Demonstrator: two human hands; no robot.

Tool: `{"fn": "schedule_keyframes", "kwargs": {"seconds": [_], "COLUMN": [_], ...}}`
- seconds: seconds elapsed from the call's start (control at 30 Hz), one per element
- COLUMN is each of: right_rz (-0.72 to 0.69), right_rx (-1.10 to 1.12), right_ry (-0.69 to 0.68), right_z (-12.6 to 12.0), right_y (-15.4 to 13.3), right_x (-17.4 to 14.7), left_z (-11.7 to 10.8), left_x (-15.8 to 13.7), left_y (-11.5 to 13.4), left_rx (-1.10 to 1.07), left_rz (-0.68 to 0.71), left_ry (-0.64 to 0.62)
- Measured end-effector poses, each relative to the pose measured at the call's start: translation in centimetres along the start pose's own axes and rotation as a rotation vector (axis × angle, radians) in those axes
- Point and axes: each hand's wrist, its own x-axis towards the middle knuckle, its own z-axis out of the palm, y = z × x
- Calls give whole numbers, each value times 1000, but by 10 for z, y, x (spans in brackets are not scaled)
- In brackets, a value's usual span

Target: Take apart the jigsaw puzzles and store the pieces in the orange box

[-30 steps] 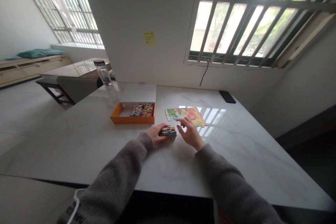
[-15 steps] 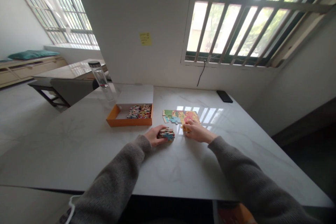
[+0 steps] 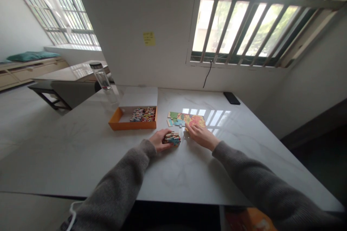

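Observation:
My left hand [image 3: 159, 140] is wrapped round a thick stack of jigsaw puzzle pieces [image 3: 174, 140] resting on the white marbled table. Behind it lies a partly joined, colourful jigsaw puzzle [image 3: 180, 117], its near edge uneven. Over the right part of that puzzle, my right hand [image 3: 202, 135] has its fingers bent down onto a yellow puzzle piece [image 3: 186, 129]. Only a sliver of this piece shows beside the fingertips. Whether it is joined to its neighbours cannot be seen.
An orange box [image 3: 132, 126] with rows of puzzle pieces stands to the left, its white lid flap behind it. A glass bottle [image 3: 101, 76] is at the table's far left edge. A black phone [image 3: 231, 98] lies at the back right.
My right hand has shifted slightly left and away from me with the yellow puzzle piece, up against the joined puzzle. My left hand stays on the stack.

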Motion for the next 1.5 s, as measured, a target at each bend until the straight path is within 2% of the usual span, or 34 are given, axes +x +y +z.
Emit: {"fn": "schedule_keyframes", "kwargs": {"seconds": [0.17, 0.23, 0.33, 0.47, 0.53, 0.63, 0.77, 0.83, 0.9, 1.0, 1.2, 1.4, 1.5], "right_rz": [81, 110, 172, 283, 346, 468, 513, 530, 558, 546, 334, 351, 362], "right_rx": [135, 198, 255, 261, 344, 710, 1498, 1716, 1808, 1864, 1716, 1580, 1373], "right_ry": [187, 222, 162, -31, -68, 48, 235, 265, 275, 264, 237, 230, 207], "right_z": [16, 18, 11, -5, -10, -15, -18, -19, -19, -21, -32, -40, -37], "right_y": [11, 13, 8, -7, -13, -18, -27, -35, -44, -55, -66, -70, -72], "right_x": [-1, 1, 5, 10, 10, 10, 14, 16, 17, 17, 12, 8, 8], "left_z": [0, 0, 1, 1, 1, -1, -2, -3, -2, -2, -4, -3, -3], "left_x": [1, 1, 2, 1, 1, 2, 3, 3, 3, 2, 1, 2, 3], "left_y": [0, 0, -1, 0, 1, 4, 8, 10, 11, 11, 14, 10, 3], "left_rx": [37, 40, 35, 23, -1, -47, -90, -102, -115, -137, -109, -138, -144], "left_rz": [-3, -8, -15, -27, -37, -59, -86, -87, -81, -69, -84, -86, -69], "left_ry": [25, 22, 20, 16, 10, 1, -14, -10, -2, 8, 8, -3, -27]}}
